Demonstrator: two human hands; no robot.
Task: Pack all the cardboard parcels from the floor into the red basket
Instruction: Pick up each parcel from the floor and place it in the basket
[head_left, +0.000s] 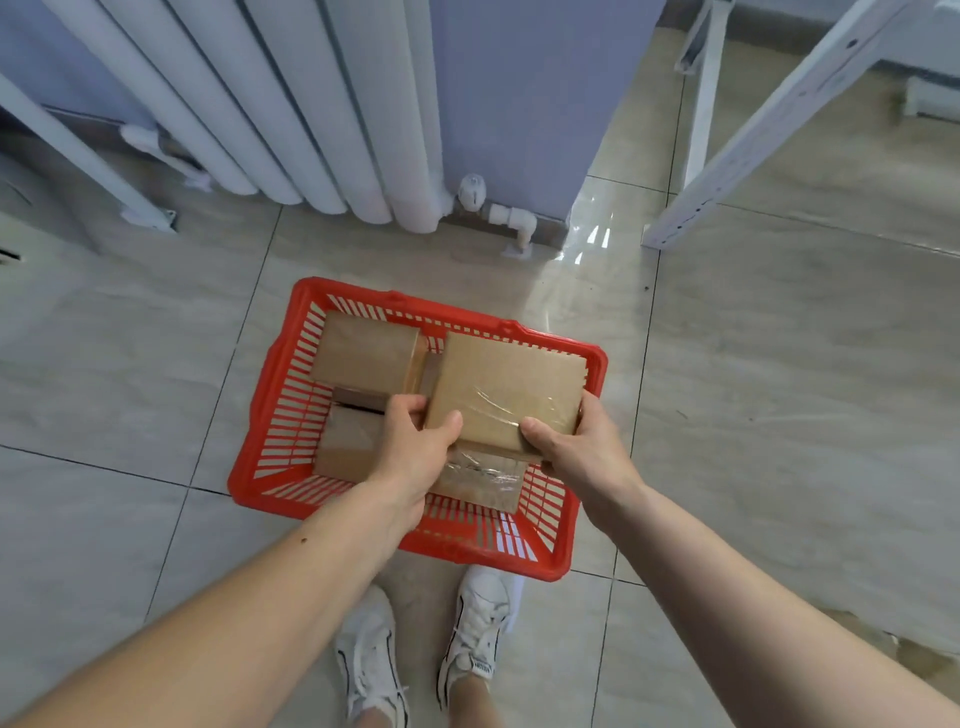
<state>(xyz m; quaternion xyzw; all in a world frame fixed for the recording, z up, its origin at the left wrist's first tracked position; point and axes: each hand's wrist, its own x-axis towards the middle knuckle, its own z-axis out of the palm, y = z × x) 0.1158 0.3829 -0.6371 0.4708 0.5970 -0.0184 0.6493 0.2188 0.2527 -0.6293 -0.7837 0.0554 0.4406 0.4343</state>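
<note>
You hold a flat cardboard parcel (504, 389) over the red basket (270, 374), which sits on the tiled floor (779, 389) just ahead of your shoes (478, 623). Your left hand (415, 447) pinches its near-left corner and your right hand (576, 447) its near-right corner, the fingers (535, 431) of both clamped on the cardboard, thumbs on top.

Inside the basket three more parcels show: one at 11 o'clock (363, 353), one at 8 o'clock (343, 447) half under your left wrist, and a tape-wrapped one (483, 478) at 6 o'clock beneath the parcel you carry. No parcel shows on the floor around the basket, so this looks like one of the last.

The risk, as I judge it, is in the set-down. You grip only the near edge, so the far end may droop and catch the far rim at 1 o'clock. The load below is uneven, and the glossy tape on both parcels may let it slide or settle tilted. Lower it level, and free your fingers before they get trapped between the boxes.
</note>
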